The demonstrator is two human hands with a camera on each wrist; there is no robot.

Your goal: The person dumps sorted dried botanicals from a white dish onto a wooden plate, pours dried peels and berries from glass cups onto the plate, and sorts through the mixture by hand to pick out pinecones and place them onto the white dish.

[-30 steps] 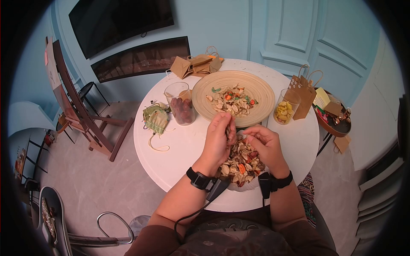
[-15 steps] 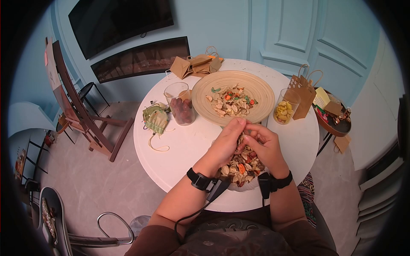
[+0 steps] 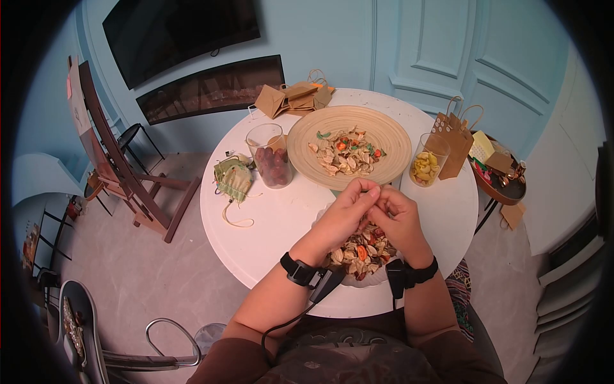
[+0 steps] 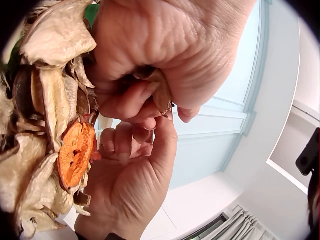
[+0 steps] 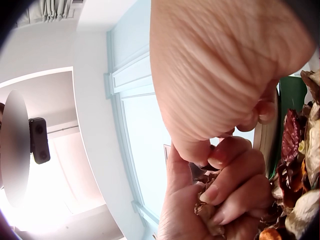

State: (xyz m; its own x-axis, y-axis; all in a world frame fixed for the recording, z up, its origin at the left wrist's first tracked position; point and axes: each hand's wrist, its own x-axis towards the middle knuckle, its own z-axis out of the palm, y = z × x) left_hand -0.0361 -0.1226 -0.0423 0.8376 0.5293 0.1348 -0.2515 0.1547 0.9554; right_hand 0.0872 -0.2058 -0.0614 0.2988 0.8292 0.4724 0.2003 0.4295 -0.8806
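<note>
My left hand [image 3: 342,221] is curled round several dried petals [image 5: 210,210], and one dried petal [image 4: 161,92] pokes out between its fingers in the left wrist view. The right hand [image 3: 401,224] meets it fingertip to fingertip, thumb and forefinger pinching at a dark dried petal [image 5: 202,169] there. Both hands are over a pale bowl [image 3: 358,280] heaped with potpourri [image 3: 361,253], which includes an orange dried slice [image 4: 76,155]. Beyond them lies a round wooden plate [image 3: 393,137] carrying a smaller heap of potpourri [image 3: 345,157].
On the white round table [image 3: 233,246], a glass of dark red fruits [image 3: 272,166] and a green drawstring pouch [image 3: 235,180] stand left. To the right are a glass of yellow pieces [image 3: 425,168] and a paper bag [image 3: 455,144]. Folded paper bags [image 3: 294,99] lie at the back.
My left hand has moved right, from apart to meeting the right hand's fingertips. The right hand has stayed nearly in place, its fingers drawing together. The plate and glasses have not moved.
</note>
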